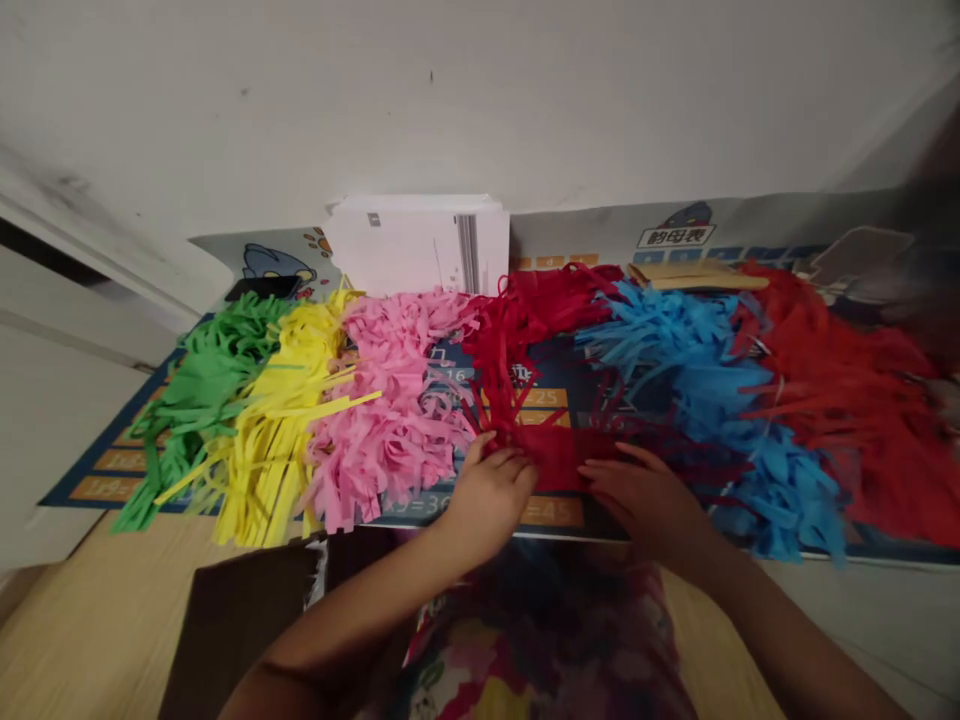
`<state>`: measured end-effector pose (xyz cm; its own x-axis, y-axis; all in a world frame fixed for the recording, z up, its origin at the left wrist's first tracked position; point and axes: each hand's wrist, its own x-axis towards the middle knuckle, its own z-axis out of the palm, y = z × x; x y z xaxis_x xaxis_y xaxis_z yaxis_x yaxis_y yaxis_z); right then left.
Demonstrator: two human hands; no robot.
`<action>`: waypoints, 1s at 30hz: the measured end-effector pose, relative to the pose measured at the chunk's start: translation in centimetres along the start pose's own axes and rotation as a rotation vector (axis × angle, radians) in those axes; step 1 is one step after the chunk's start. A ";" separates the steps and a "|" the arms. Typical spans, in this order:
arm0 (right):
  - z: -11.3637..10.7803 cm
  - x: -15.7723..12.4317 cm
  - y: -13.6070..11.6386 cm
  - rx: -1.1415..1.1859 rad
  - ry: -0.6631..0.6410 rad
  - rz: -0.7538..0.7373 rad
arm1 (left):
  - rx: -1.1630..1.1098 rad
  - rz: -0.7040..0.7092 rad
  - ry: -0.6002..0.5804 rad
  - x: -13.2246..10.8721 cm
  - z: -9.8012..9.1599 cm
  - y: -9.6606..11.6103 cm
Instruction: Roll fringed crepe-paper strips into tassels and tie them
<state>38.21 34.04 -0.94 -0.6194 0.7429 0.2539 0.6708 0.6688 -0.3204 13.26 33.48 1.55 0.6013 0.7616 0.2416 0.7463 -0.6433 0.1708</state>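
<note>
Here we are at the middle of the row, both hands on the dark red paper (555,455), which lies low on the printed table cover (112,488) between them. Our left hand (501,482) has its fingers curled in on the paper's left end, in what looks like a grip. Our right hand (637,490) reaches in with fingers stretched out at the other end; it's blurred there, so we can't tell whether they pinch or just press.

For good handling, we'd want the left end pinned and the right fingers light and flat, working outward without a tug: paper this thin would probably tear or crease. Loose strands trail off to the right, so smoothing them one way should avoid knots.

Now the room! Tight on both flanks: pink fringe (394,420) just beside our left hand, blue fringe (712,370) near our right. Behind sits a dark red heap (555,305), and past it a white box (420,245) against the wall (480,120). The cover's near edge runs close under our wrists, so short, low, sideways moves look safest.
</note>
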 end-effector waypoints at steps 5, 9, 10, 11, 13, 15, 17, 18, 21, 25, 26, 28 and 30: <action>-1.7 -1.2 -0.3 -0.049 0.094 -0.025 | -0.035 -0.049 0.211 1.6 0.2 -0.5; -1.9 -2.1 -0.4 -0.116 0.117 -0.032 | 0.063 -0.165 0.303 1.3 -0.8 -2.3; -1.7 -2.2 -0.4 -0.113 0.113 -0.049 | 0.115 -0.205 0.305 0.5 -1.4 -2.8; -1.4 -2.3 -0.3 -0.104 0.101 -0.069 | 0.173 -0.250 0.285 -0.4 -2.1 -3.0; -0.9 -2.2 -0.3 -0.088 0.075 -0.108 | 0.257 -0.313 0.181 -2.2 -3.9 -3.0; -0.5 -2.0 -0.4 -0.078 0.052 -0.139 | 0.249 -0.280 0.082 -3.3 -5.6 -2.1; -0.3 -1.9 -0.4 -0.066 0.041 -0.157 | 0.115 -0.114 0.052 -3.2 -6.3 -0.8; -0.3 -1.8 -0.5 -0.057 0.042 -0.150 | 0.019 -0.008 0.039 -2.7 -6.0 -0.1; -0.5 -1.7 -0.7 -0.021 0.039 -0.081 | -0.182 0.186 -0.038 -0.8 -3.0 0.8; -1.3 -1.0 -0.6 0.024 0.000 0.098 | -0.274 0.031 -0.019 0.8 0.6 -0.8; -1.5 -0.6 -0.5 0.038 -0.011 0.148 | -0.320 -0.020 -0.018 0.9 0.8 -1.4; -1.7 0.3 -0.2 0.044 -0.012 0.246 | -0.391 -0.128 -0.026 1.2 0.7 -2.3; -1.6 1.2 0.0 0.001 -0.003 0.335 | -0.378 -0.231 -0.052 1.8 0.4 -2.7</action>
<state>38.08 34.98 0.82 -0.3655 0.9215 0.1311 0.8371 0.3870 -0.3866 12.38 36.61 1.17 0.4519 0.8854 0.1092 0.7115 -0.4315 0.5545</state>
